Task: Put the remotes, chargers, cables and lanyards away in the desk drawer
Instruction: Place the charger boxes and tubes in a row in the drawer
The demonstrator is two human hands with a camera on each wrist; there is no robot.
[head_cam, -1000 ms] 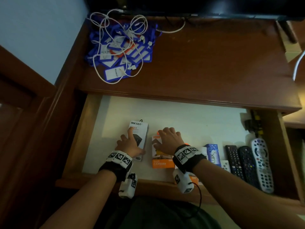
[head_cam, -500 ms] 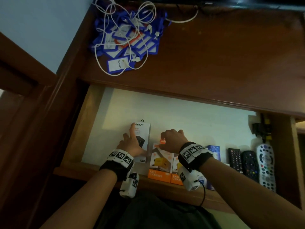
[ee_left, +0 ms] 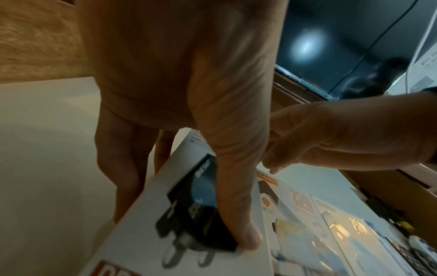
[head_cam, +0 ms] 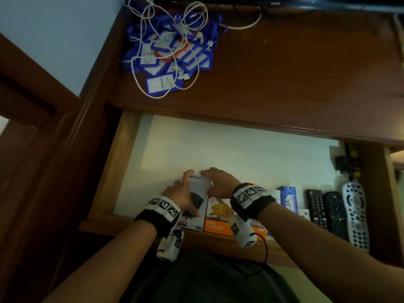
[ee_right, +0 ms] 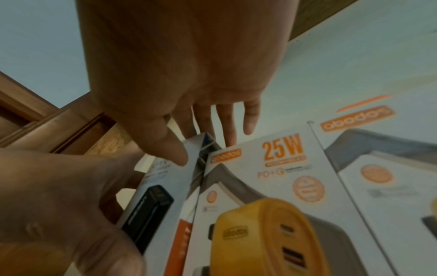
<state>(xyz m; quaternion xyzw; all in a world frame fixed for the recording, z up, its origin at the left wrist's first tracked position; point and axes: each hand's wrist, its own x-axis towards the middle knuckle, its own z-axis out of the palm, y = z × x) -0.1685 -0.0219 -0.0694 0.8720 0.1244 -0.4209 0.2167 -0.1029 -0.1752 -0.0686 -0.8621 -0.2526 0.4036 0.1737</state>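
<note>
While the left hand grips the white charger box and the right hand pinches its far end, lower it flat in the drawer, snug left of the orange box

An open wooden desk drawer with a pale liner fills the middle. At its near edge the left hand grips the left side of a white rectangular charger box printed with a black plug, thumb on its face, while the right hand curls over the box's far top corner. Just right lies a white-and-orange charger box with a yellow plug picture, then a blue carton, and three remote controls side by side. On the far left of the brown desktop, white cables loop over blue lanyard badges.
</note>
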